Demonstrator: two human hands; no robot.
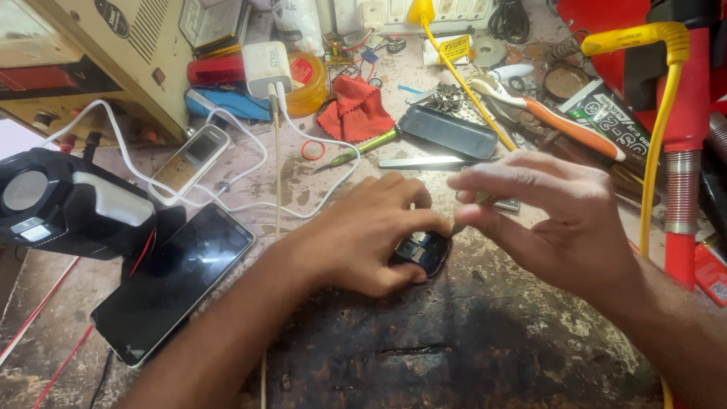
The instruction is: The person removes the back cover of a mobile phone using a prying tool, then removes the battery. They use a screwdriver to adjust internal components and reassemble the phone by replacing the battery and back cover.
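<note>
My left hand [363,231] is cupped over a small black phone body [424,251] lying open side up on the worn bench, and holds it down. My right hand [553,216] pinches a thin screwdriver [468,212] with a green handle, its tip at the phone's upper edge. Most of the phone is hidden under my left fingers.
A black smartphone [170,284] lies at left beside a black lamp-like device [68,201]. A small bar phone [189,163] on a white charger cable [257,155], a red cloth [356,110], a dark back cover [448,130], tweezers [424,162] and an orange-handled tool [560,125] lie behind. A yellow cable [655,144] hangs at right.
</note>
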